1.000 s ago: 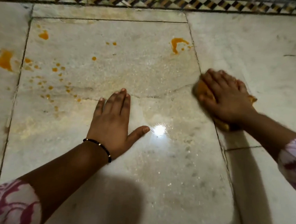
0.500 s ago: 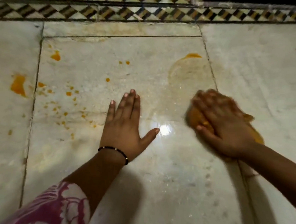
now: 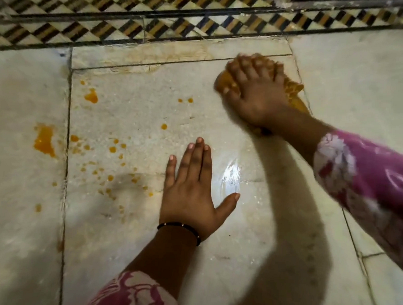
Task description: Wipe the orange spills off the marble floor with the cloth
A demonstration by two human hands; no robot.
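Orange spills (image 3: 44,140) mark a pale marble floor (image 3: 236,260) as a person kneeling over it wipes with a cloth (image 3: 291,91). The orange-stained cloth lies at the far right corner of the central slab, just short of the checkered mosaic border (image 3: 132,25) running along the top, and is mostly covered by the right hand (image 3: 253,94). That hand presses down on it with fingers bent over its far edge, gripping the fabric; motion blur softens the fingertips. The left hand (image 3: 191,191) rests flat on the slab nearer the camera, four fingers straight and close together, thumb spread to the right, well apart from the cloth. One thin black bracelet (image 3: 179,228) circles the left wrist. Two sleeves in a pink and white floral print show, one on each forearm: the right sleeve (image 3: 370,186) and the left sleeve (image 3: 135,294).

Two larger orange patches remain, one on the left slab and one blob (image 3: 91,96) near the central slab's far left corner. A scatter of several dozen small droplets (image 3: 112,149) lies between them and the left hand, too many and too faint to count exactly. A pair of dots (image 3: 185,100) sits farther up, and a single drop (image 3: 164,126) below them. A bright glare (image 3: 232,175) shines on the wet stone beside the left thumb.
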